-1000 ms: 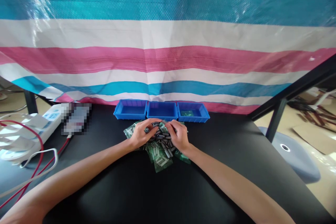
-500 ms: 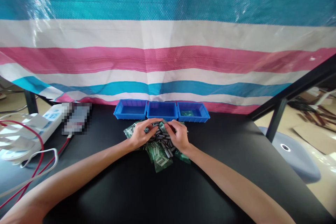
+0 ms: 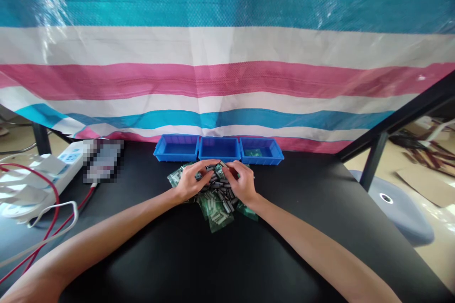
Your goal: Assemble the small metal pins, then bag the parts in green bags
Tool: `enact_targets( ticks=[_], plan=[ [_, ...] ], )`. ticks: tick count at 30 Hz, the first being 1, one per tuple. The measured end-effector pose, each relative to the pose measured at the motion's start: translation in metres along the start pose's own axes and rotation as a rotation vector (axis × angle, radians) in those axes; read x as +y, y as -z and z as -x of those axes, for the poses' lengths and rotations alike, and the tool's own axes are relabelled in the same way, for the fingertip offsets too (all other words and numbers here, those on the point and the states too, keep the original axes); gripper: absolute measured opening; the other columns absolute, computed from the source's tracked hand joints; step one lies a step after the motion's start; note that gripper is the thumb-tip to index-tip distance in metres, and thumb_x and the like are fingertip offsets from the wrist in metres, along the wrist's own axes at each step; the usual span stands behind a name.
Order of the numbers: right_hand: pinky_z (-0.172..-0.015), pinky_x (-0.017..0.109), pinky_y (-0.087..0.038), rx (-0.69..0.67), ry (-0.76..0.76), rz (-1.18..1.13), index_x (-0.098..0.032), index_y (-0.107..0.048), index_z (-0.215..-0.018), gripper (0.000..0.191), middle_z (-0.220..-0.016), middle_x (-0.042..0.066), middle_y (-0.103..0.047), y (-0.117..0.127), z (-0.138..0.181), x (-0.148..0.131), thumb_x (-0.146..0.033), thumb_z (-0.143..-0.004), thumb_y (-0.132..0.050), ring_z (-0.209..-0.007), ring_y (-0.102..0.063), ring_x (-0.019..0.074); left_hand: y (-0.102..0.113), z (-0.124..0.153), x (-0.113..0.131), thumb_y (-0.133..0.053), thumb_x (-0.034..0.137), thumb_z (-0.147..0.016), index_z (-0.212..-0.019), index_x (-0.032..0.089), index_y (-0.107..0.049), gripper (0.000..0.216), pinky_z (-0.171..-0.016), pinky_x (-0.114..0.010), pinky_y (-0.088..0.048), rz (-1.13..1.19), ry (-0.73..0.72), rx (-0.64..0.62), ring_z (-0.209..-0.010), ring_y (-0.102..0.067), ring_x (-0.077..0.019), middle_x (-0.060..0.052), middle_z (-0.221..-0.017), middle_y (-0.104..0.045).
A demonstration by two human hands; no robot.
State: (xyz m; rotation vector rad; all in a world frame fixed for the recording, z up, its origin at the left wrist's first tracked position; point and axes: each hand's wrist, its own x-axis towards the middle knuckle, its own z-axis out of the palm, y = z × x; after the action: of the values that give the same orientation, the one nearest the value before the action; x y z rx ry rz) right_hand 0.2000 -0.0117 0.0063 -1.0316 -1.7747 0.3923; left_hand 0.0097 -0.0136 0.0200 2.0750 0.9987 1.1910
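Both hands rest on the pile of small dark parts [image 3: 220, 191] just before the blue trays [image 3: 218, 149]; left hand [image 3: 190, 181] and right hand [image 3: 240, 182] each pinch a piece, fingertips nearly meeting.

left hand [image 3: 190, 181] – fingers curled | right hand [image 3: 241, 181] – fingers curled, fingertips nearly meeting

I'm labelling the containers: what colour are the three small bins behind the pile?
Blue, all three bins, plain in the head view.
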Motion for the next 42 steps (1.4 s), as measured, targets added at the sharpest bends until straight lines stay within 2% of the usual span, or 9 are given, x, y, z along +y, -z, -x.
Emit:
enact_targets(
  ticks=[7,11,22,30,33,38,42],
  plan=[
    [-0.058,0.024,-0.042,-0.004,-0.002,0.01,-0.018,-0.064,-0.086,0.02,-0.066,0.0,-0.053,-0.0005,0.0,0.0014,-0.034,-0.091,-0.054,-0.058,-0.051,0.0124,0.0006,0.0002,0.0012,-0.055,0.022,-0.088,-0.121,0.019,-0.059,0.034,-0.064,-0.022,-0.05,-0.019,0.003,-0.004,-0.054,-0.061,-0.0095,-0.001,-0.075,-0.069],
    [-0.056,0.024,-0.041,-0.01,0.008,0.011,-0.018,-0.063,-0.085,0.02,-0.065,0.0,-0.052,-0.0006,-0.0002,0.0011,-0.034,-0.091,-0.053,-0.056,-0.048,0.0118,0.0018,0.0002,0.0026,-0.055,0.022,-0.088,-0.123,0.019,-0.058,0.036,-0.064,-0.022,-0.05,-0.02,0.01,-0.026,-0.054,-0.061,-0.0102,0.0,-0.069,-0.068],
    [-0.057,0.025,-0.038,-0.056,0.032,0.037,-0.017,-0.063,-0.084,0.02,-0.063,-0.001,-0.05,-0.0028,0.0011,0.004,-0.033,-0.092,-0.053,-0.057,-0.047,0.012,0.0026,0.0013,0.0009,-0.054,0.022,-0.088,-0.125,0.018,-0.057,0.037,-0.064,-0.023,-0.052,0.002,0.005,-0.044,-0.055,-0.062,-0.01,-0.006,-0.088,-0.072],
    [-0.057,0.025,-0.04,-0.014,-0.015,0.039,-0.017,-0.064,-0.085,0.021,-0.064,-0.001,-0.052,-0.001,-0.0003,0.0023,-0.035,-0.091,-0.054,-0.057,-0.048,0.0121,0.0017,0.0006,0.0008,-0.055,0.022,-0.088,-0.125,0.02,-0.057,0.036,-0.065,-0.022,-0.051,0.0,-0.012,-0.03,-0.057,-0.063,-0.0085,-0.006,-0.102,-0.07],
    [-0.058,0.025,-0.041,0.0,-0.031,0.037,-0.017,-0.065,-0.088,0.021,-0.066,0.0,-0.054,-0.0005,-0.0006,0.002,-0.035,-0.091,-0.053,-0.058,-0.05,0.0124,0.0019,0.0006,0.0012,-0.054,0.023,-0.088,-0.124,0.019,-0.057,0.036,-0.064,-0.022,-0.051,0.013,-0.002,-0.031,-0.057,-0.063,-0.009,-0.006,-0.098,-0.07],
    [-0.061,0.025,-0.043,0.027,-0.032,0.029,-0.018,-0.065,-0.092,0.02,-0.069,0.001,-0.058,0.0001,-0.0003,0.0022,-0.035,-0.091,-0.053,-0.06,-0.054,0.0129,0.0037,-0.0003,0.0038,-0.054,0.021,-0.088,-0.122,0.017,-0.058,0.034,-0.065,-0.022,-0.049,0.011,0.008,-0.041,-0.055,-0.063,-0.0105,-0.001,-0.071,-0.068],
    [-0.063,0.025,-0.045,0.03,-0.041,0.027,-0.019,-0.064,-0.093,0.02,-0.072,0.001,-0.061,-0.0004,0.0,0.0029,-0.034,-0.092,-0.051,-0.062,-0.056,0.0135,0.0043,-0.0004,0.0041,-0.054,0.021,-0.088,-0.121,0.017,-0.058,0.034,-0.066,-0.023,-0.049,-0.004,0.002,-0.036,-0.054,-0.061,-0.0105,0.001,-0.064,-0.065]
  ],
)
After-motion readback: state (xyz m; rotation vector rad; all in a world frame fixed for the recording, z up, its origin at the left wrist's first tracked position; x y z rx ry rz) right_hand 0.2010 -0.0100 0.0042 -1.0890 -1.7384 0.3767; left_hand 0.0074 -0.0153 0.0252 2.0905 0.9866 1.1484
